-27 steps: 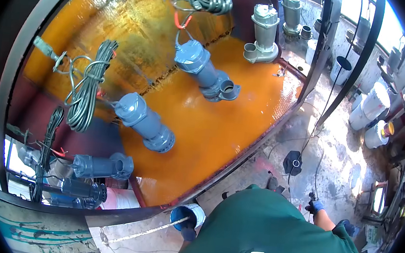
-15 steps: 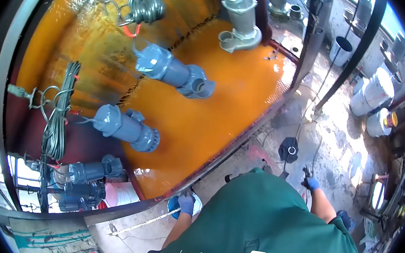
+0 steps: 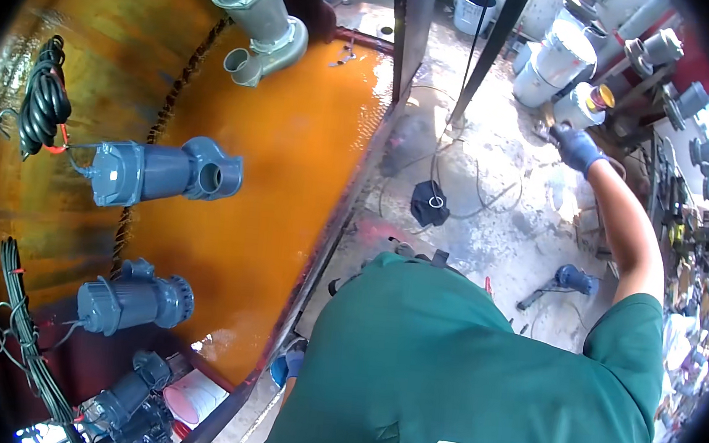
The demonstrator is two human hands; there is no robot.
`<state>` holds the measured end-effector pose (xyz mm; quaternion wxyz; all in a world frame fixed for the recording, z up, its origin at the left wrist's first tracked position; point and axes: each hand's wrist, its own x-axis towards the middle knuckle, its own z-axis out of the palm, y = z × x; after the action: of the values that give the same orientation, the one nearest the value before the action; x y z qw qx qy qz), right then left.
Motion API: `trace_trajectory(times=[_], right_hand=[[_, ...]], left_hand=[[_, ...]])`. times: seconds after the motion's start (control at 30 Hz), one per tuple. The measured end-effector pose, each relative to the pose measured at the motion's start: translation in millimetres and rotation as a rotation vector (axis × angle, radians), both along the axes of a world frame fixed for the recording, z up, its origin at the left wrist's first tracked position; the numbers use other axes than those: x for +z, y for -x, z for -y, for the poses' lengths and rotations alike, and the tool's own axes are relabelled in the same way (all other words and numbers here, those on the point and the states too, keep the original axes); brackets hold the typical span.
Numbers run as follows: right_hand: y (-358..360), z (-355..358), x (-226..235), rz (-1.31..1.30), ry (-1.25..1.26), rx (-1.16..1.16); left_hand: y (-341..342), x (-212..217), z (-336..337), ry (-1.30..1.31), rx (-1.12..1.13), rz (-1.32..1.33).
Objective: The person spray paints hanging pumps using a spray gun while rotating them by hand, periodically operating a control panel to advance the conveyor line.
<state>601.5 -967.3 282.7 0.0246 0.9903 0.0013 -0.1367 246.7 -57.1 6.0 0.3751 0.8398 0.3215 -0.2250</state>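
My right hand [image 3: 578,148], in a blue glove, is stretched far out to the upper right. Its fingers are curled beside a small white can with a yellow-orange top [image 3: 582,104]; whether it grips anything is unclear. My left hand [image 3: 294,361], also gloved in blue, shows only as a sliver below my green shirt [image 3: 459,374]. It rests on a blue round cup [image 3: 277,372] at the rim of the orange tank [image 3: 293,149]. Grey submersible pumps [image 3: 161,172] [image 3: 133,299] lie in the tank.
A light grey pump [image 3: 259,15] stands at the tank's top, with black cable coils [image 3: 43,97] at the left. White buckets [image 3: 554,58], a black pouch [image 3: 430,203] and a small blue pump [image 3: 573,279] sit on the wet concrete floor. Cluttered shelves run along the right.
The view has swung right and down. My right arm has reached up and out to the white can. My left hand has slipped mostly out of sight under my shirt.
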Motion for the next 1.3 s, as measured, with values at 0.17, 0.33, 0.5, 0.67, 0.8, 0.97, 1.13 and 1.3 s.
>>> trace_trajectory(times=[0.17,0.33,0.5,0.67,0.8,0.97,1.13,1.3], right_hand=[[-11,-9,42,0.174,-0.051,-0.042],[-26,-54,23,0.390,-0.338,-0.164],[-41,-81,-59,0.585,-0.759,-0.271],[-87,-159,-70,0.375,-1.203,-0.459],[-130,-184,-104,0.354,-1.181,-0.290],[-165,-200,-144,0.264,-1.536,-0.318],[-185,-160,-110,0.135,-1.352,0.034],[-223,-152,-94,0.302,-1.447,-0.193]], left_hand=[[2,-25,-19,0.010,-0.022,-0.016],[-17,-42,-28,-0.015,-0.116,0.061],[-114,5,27,0.241,0.056,0.114],[-245,78,111,0.390,0.014,0.343],[-396,168,194,0.323,-0.151,0.717],[-561,311,284,0.044,-0.314,1.181],[-679,424,337,-0.372,-0.438,1.353],[-759,464,342,-0.796,-0.521,1.183]])
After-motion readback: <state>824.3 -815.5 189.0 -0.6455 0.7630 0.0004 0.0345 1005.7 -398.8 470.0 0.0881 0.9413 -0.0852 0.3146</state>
